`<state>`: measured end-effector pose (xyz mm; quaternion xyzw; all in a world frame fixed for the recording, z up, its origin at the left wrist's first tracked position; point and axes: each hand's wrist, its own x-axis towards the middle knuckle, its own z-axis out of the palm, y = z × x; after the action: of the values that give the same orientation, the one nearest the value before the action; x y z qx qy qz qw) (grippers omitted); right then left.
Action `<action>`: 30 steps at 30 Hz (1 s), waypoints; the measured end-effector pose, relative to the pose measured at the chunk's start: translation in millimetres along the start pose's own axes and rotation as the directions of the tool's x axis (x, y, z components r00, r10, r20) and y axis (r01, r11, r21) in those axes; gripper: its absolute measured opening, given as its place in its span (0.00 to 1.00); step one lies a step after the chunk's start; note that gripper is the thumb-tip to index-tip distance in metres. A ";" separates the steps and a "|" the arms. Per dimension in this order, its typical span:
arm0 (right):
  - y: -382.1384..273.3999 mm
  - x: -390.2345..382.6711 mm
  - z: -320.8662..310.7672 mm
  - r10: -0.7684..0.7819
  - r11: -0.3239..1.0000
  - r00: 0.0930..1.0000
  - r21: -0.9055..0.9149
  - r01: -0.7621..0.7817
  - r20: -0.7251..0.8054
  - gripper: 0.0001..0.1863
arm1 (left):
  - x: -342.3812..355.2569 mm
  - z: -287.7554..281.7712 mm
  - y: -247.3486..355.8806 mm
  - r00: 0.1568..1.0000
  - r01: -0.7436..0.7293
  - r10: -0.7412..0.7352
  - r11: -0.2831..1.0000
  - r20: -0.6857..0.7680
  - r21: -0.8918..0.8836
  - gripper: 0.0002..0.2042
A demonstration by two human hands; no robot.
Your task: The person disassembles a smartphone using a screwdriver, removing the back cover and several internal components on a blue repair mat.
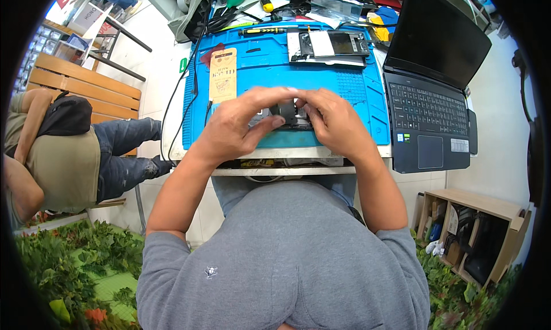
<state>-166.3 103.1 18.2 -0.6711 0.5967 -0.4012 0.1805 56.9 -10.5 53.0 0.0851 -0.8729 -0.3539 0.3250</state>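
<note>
Dark small part [285, 113], held between both hands at the centre of the view, over the near edge of the blue work mat [350, 89]; its kind cannot be told, as the fingers cover most of it.

Seated person [63, 152], at 9 o'clock: beige top, dark jeans, black bag on the back, beside a wooden bench [86, 86].

Artificial greenery [69, 261], at 7 o'clock, on the floor.

Black cables [178, 106], at 10 o'clock, running down the left edge of the table [172, 77].

Tan card package [222, 74], at 11 o'clock of the part, lying flat on the mat.

Left hand [241, 123]: fingers curled, thumb and fingertips pinching the left side of the dark small part.

Yellow-handled screwdriver [261, 30], at 12 o'clock, on the far rim of the mat.

Opened flat device [330, 45], at 12 o'clock, lying on the mat beyond the hands, with pale and dark inner panels showing.

Right hand [333, 120]: fingers bent, gripping the right side of the dark small part, fingertips touching those of the left hand.

Black laptop [430, 100], at 2 o'clock, lid open, screen dark, just beside the mat's right edge.

Wooden shelf unit [476, 238], at 4 o'clock, on the floor, holding assorted items.
</note>
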 end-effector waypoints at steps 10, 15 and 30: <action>3.5 -14.7 8.3 -0.135 0.982 0.990 -0.135 0.129 -0.036 0.21 | -1.5 -6.3 5.4 0.986 0.145 -0.153 0.984 0.068 0.106 0.27; 6.0 -7.3 10.1 -0.157 0.983 0.987 -0.103 0.153 -0.025 0.13 | 1.9 -5.2 10.9 0.993 0.113 -0.113 0.994 0.012 0.004 0.27; 0.4 -14.0 30.7 -0.243 0.955 0.970 -0.176 0.237 -0.012 0.10 | 0.7 -13.5 9.1 0.987 0.092 -0.114 0.978 0.114 0.186 0.36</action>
<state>-142.9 109.0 -5.5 -0.7449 0.5465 -0.3777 0.0615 65.5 -11.7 66.8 0.1371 -0.9142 -0.2945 0.2423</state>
